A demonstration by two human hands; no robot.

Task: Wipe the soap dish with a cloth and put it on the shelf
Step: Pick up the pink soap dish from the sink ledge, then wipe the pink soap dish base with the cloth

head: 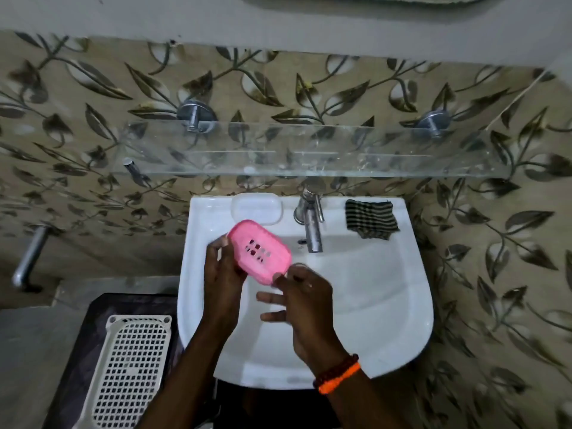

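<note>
A pink soap dish (263,251) with drain slots is held tilted above the white sink (365,305). My left hand (223,274) grips its left end. My right hand (305,301) pinches its lower right corner with thumb and forefinger, the other fingers spread loosely. A dark striped cloth (370,218) lies folded on the sink's back rim, right of the tap (311,222). The glass shelf (309,153) runs along the wall above the sink.
A clear plastic lid or dish (257,208) sits on the sink's back rim, left of the tap. A cream perforated tray (133,370) rests on a dark surface at lower left. A metal bar (29,258) sticks out of the left wall.
</note>
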